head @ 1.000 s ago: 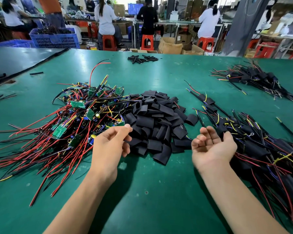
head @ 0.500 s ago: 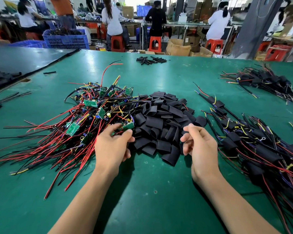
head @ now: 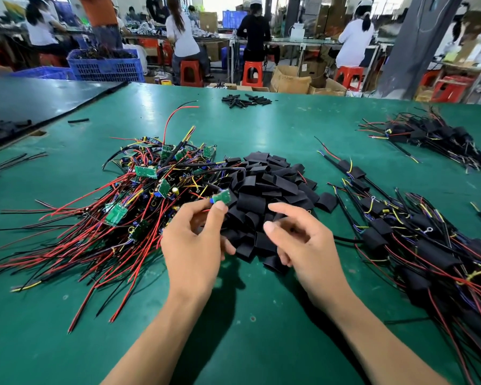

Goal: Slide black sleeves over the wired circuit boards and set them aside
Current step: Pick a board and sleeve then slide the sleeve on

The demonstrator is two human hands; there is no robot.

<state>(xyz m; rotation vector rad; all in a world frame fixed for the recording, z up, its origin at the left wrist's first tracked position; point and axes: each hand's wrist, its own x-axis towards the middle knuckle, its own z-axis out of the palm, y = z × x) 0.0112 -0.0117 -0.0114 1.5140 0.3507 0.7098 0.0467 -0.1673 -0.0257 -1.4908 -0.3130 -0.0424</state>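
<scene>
Our left hand (head: 192, 245) pinches one green circuit board (head: 222, 197) between thumb and forefinger. The board stands just above the fingertips (head: 219, 209), with its wires trailing left into the tangle.

Our right hand (head: 303, 240) hovers beside it, palm turned inward. Its thumb and forefinger are spread apart with nothing between them. The other fingers (head: 285, 258) curl loosely downward, and we cannot tell whether they touch a sleeve.

The pile of black sleeves (head: 270, 187) lies directly beyond and beneath the fingers of both hands. The heap of unsleeved wired boards (head: 147, 195), with red and black leads, lies left of the left fingers. The sleeved boards (head: 428, 251) lie in a loose row right of the right fingers, well apart from them. Everything rests on the green table mat (head: 233, 329).
</scene>
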